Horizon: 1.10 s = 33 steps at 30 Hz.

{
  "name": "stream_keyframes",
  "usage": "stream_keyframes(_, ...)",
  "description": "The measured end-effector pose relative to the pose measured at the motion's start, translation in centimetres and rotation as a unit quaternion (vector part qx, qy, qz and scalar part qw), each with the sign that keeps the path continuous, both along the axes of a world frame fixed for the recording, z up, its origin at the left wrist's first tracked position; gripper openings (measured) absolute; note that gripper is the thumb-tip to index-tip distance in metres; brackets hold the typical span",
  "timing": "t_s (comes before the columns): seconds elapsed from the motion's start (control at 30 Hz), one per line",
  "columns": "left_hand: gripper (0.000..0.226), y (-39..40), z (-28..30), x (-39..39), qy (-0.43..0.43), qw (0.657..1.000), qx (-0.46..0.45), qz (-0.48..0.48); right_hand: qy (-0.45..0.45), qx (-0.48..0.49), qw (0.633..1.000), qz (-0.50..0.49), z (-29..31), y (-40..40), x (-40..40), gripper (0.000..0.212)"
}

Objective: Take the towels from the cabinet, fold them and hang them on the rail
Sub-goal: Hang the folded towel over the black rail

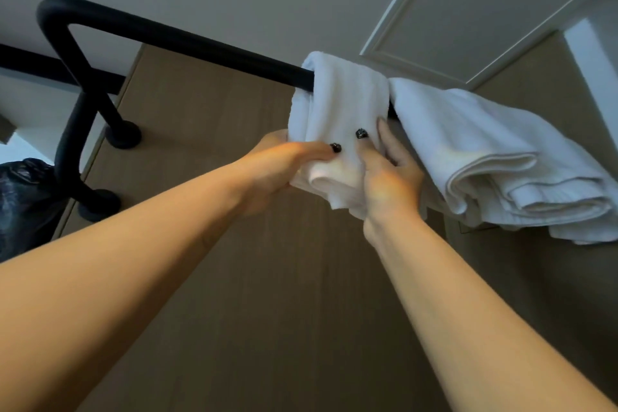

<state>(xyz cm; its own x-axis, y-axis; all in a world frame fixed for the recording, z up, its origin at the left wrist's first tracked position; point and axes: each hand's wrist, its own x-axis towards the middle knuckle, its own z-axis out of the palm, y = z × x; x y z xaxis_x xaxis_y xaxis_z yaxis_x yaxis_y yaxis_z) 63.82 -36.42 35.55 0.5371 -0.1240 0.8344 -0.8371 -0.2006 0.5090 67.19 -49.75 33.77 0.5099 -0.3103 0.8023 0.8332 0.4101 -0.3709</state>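
A black tubular rail point(187, 40) runs from upper left toward the right, seen from below. A small white folded towel point(344, 94) hangs over it. My left hand point(281, 167) grips the towel's lower left edge, thumb on the front. My right hand point(388, 177) pinches its lower right edge, thumb on the front and fingers behind. A larger folded white towel point(495, 157) is draped over the rail just to the right, touching the small one.
The rail's black legs point(83, 110) bolt onto a brown wood-grain wall point(234, 278). A black plastic bag point(23, 197) sits at the far left. A white panelled door or ceiling trim point(468, 10) lies above the towels.
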Motion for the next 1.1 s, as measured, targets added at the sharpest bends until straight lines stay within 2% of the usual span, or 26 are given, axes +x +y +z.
stream_keyframes(0.13,0.028,0.2,0.2,0.1,0.029,0.999,-0.013,-0.030,0.019,-0.020,0.996,0.089,0.1,-2.3,-0.1,0.037)
stream_keyframes(0.23,0.023,-0.5,0.2,0.1,0.031,0.999,-0.013,-0.030,0.031,-0.014,0.998,0.061,0.6,-1.9,0.5,0.039)
stream_keyframes(0.37,0.012,-1.4,-0.4,-0.6,0.028,0.998,-0.019,-0.048,0.064,-0.085,0.990,0.096,0.5,-0.4,1.0,0.069)
stream_keyframes(0.43,0.014,-1.4,-0.7,-0.8,0.018,0.998,-0.010,-0.062,0.049,-0.113,0.987,0.104,0.6,-0.3,1.1,0.059)
stream_keyframes(0.5,0.037,-1.6,-1.0,-0.7,0.013,0.998,0.009,-0.055,0.045,-0.140,0.986,0.079,0.7,-0.3,1.2,0.050)
stream_keyframes(0.57,0.049,-1.7,-1.2,-0.3,0.011,0.999,0.015,-0.031,0.069,-0.145,0.987,0.012,0.7,-0.4,1.1,0.050)
stream_keyframes(0.67,0.046,-1.1,-1.4,0.4,-0.014,1.000,0.025,0.008,0.098,-0.150,0.981,-0.076,0.4,-1.0,0.5,0.045)
stream_keyframes(0.77,0.047,-0.3,-1.9,0.6,-0.042,0.998,0.026,0.042,0.080,-0.156,0.980,-0.091,-0.1,-1.6,0.0,0.037)
stream_keyframes(0.87,0.044,-1.1,-2.7,0.7,-0.072,0.997,-0.012,0.039,0.066,-0.130,0.986,-0.086,-0.2,-1.7,-0.4,0.037)
stream_keyframes(0.97,0.032,-2.4,-3.9,1.7,-0.108,0.990,-0.083,0.035,0.063,-0.107,0.987,-0.102,-0.6,-1.4,-0.7,0.036)
stream_keyframes(1.1,0.056,-3.2,-4.7,2.6,-0.118,0.979,-0.156,0.064,0.062,-0.109,0.989,-0.084,-1.1,-1.5,-0.6,0.027)
